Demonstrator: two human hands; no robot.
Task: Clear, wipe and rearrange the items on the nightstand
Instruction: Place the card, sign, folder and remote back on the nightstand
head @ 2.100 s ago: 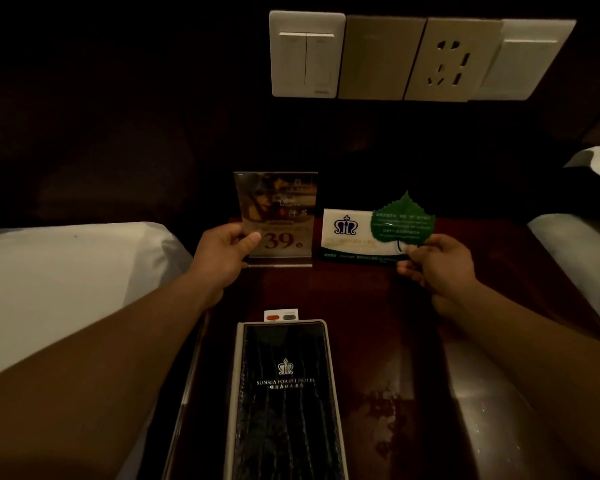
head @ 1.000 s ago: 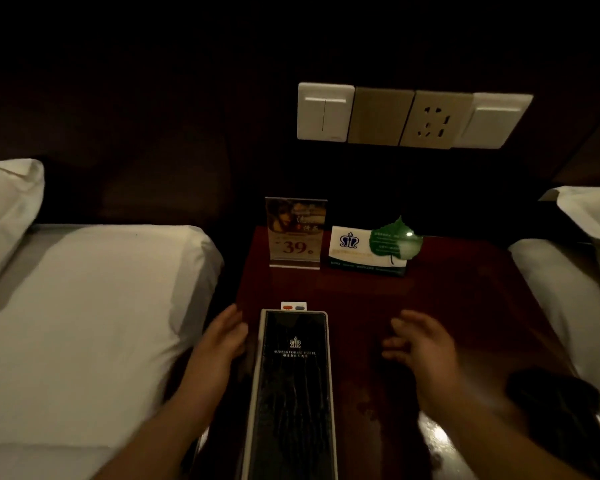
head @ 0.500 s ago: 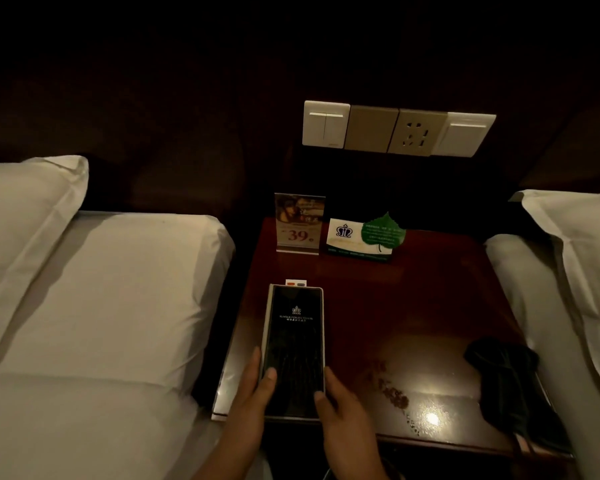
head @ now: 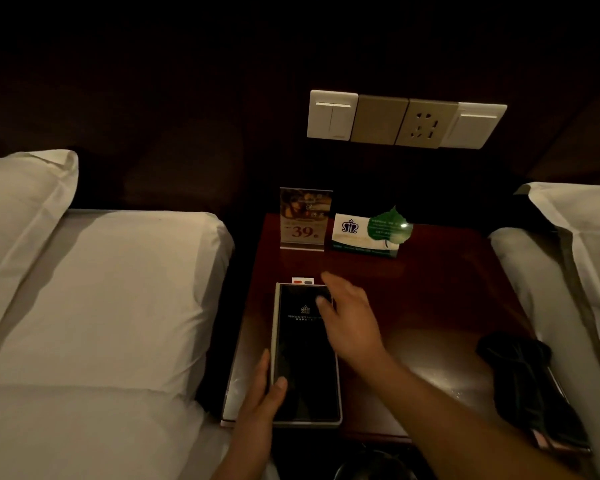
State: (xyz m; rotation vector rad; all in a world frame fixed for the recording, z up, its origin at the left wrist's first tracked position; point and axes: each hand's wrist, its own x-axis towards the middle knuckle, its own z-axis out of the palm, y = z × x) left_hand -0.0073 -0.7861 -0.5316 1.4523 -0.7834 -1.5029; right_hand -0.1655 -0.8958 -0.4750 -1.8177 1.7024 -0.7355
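The black folder (head: pixel 303 372) lies flat in the lower centre of the frame, along the left edge of the nightstand (head: pixel 430 289), with a small red-and-blue card (head: pixel 302 281) just beyond its far end. Its lower left edge is held by the left hand (head: pixel 260 403): the thumb is laid on the cover and the fingers run along the side. The right hand (head: pixel 350 320) is spread over the folder's upper right corner, fingers apart and relaxed, with nothing gripped. Whether its fingertips touch the cover cannot be told.

The step in hand is judged to be the squaring of the folder in the rearranging stage. It would be done well if the folder were slid rather than lifted, guided at two opposite corners, one by each hand, so that its long side is kept parallel to the nightstand's edge and no corner is left overhanging. The small card should be kept tucked in line at the far end and not pushed askew.

At the upper centre the acrylic sign (head: pixel 303 220) and the tent card (head: pixel 352 233) with its green leaf (head: pixel 390 225) stand upright side by side — these should not be knocked by the reaching hand. A dark cloth (head: pixel 513 372) lies at the lower right of the tabletop.
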